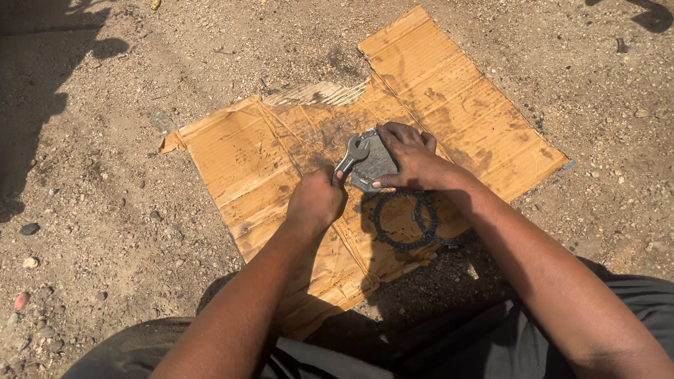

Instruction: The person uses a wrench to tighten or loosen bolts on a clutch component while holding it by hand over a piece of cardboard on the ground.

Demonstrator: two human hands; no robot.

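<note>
1. Left hand (316,201) grips one open-ended spanner (352,157).
2. Right hand (414,160) presses down one grey metal part (375,165), just beside the spanner's head.
3. Two toothed rings (407,221) lie under the right wrist on one cardboard sheet (239,161).

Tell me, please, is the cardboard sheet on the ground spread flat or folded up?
Spread flat: the cardboard sheet lies opened out on the dirt, creased and torn, with the toothed rings resting on it.

Dull metal wrench (353,155), creased stained cardboard (239,151)
</note>
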